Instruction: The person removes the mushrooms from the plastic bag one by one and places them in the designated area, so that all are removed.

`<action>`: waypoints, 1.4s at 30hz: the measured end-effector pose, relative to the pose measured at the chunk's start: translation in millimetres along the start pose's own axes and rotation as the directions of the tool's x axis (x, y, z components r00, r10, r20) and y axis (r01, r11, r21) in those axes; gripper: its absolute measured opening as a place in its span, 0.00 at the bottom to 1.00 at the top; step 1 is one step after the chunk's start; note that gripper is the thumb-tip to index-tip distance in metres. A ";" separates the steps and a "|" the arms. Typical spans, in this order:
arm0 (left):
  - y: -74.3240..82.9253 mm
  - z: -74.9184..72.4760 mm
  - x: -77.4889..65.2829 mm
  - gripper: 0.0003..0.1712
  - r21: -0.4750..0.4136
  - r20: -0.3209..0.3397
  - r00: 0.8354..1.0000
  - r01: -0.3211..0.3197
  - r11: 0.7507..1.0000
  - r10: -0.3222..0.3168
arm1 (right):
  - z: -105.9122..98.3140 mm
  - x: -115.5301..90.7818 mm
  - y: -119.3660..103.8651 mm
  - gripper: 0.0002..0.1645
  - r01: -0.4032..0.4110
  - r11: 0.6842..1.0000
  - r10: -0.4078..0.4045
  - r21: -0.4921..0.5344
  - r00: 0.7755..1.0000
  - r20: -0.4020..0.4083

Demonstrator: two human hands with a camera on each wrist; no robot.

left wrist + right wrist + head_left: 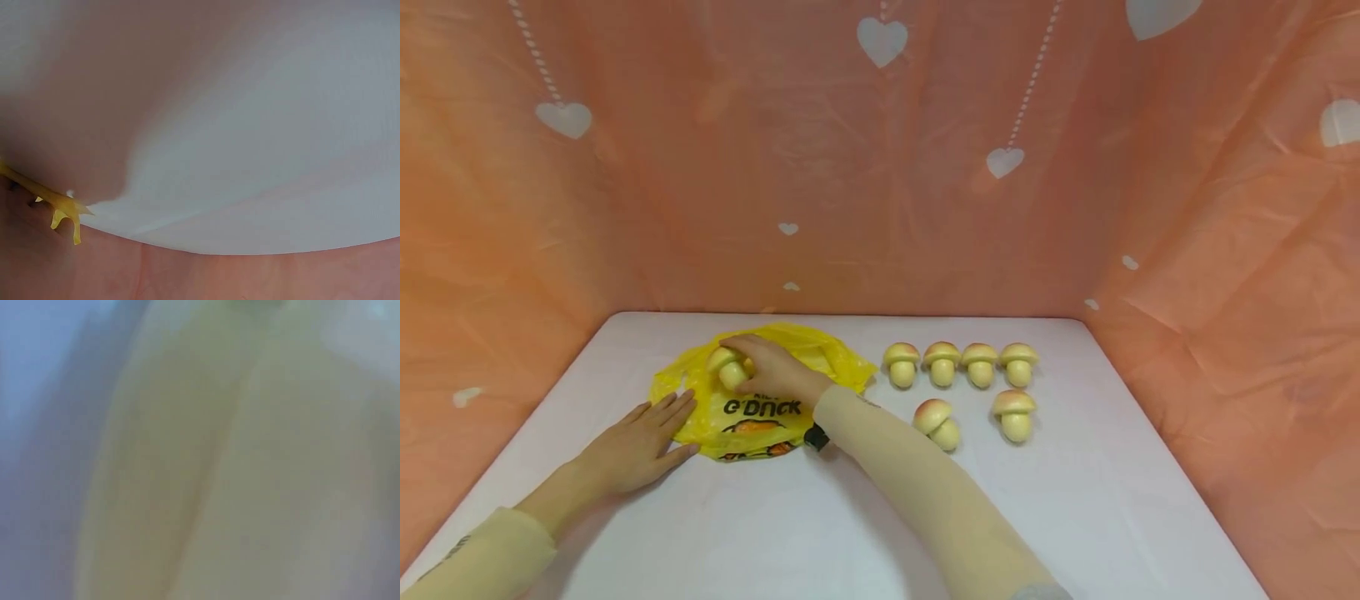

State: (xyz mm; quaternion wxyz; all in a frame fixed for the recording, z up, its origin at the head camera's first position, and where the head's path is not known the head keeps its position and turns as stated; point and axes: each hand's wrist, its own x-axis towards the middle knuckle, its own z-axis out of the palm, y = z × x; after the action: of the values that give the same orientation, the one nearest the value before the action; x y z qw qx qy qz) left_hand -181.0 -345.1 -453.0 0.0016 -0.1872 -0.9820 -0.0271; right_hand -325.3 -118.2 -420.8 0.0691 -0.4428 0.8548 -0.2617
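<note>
A yellow plastic bag [797, 342] printed with black letters and orange pictures lies spread on the left half of the white table. Over it, my right hand [775, 371] grips a toy mushroom [727, 371] with a rounded cap and pale stem, fingers on the cap side and thumb near the stem. My left hand [638, 446] rests palm down at the bag's left edge, its fingers extended and fingertips touching the plastic. In the left wrist view only a strip of the yellow bag [62, 203] shows beside a dark blur. The right wrist view is a blur of pale sleeve.
Several matching mushrooms stand in a back row [942, 364] right of the bag. Nearer, one mushroom [938, 423] leans tilted and another [1016, 415] stands upright. A small black object [816, 437] sits under my right wrist. Orange heart-patterned cloth [880, 192] walls the table's back and sides.
</note>
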 end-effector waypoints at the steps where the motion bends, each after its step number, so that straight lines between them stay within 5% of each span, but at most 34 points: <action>1: -0.4 -0.4 -0.2 0.45 0.003 0.000 1.000 0.000 1.000 0.000 | -1.4 -1.4 -0.9 0.46 0.001 1.000 -0.001 0.003 1.000 -0.001; 13: 2.5 -5.9 2.8 0.45 0.038 -0.011 1.000 -0.025 0.999 0.025 | -22.4 -28.6 -6.6 0.45 -0.027 0.990 0.038 0.138 0.996 -0.078; 23: 5.2 -9.0 4.3 0.46 0.014 0.002 1.000 -0.012 1.000 0.012 | -48.8 -50.5 -6.4 0.49 0.017 0.988 0.014 0.155 0.980 -0.200; 35: 5.5 -7.2 6.6 0.49 -0.039 0.020 1.000 0.012 0.999 -0.011 | -86.2 -88.3 0.9 0.48 0.166 0.959 -0.075 0.230 0.930 -0.360; 42: 8.5 -8.1 8.0 0.50 -0.058 0.030 0.999 0.026 0.998 -0.024 | -107.1 -113.2 7.8 0.46 0.220 0.958 -0.125 0.186 0.898 -0.422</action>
State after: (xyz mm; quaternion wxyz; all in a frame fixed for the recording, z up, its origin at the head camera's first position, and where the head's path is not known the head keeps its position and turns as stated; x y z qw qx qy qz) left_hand -185.3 -334.7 -444.4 -0.0187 -0.1754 -0.9829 -0.0531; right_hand -300.7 16.6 -346.2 -0.0832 -0.4421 0.7716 -0.4497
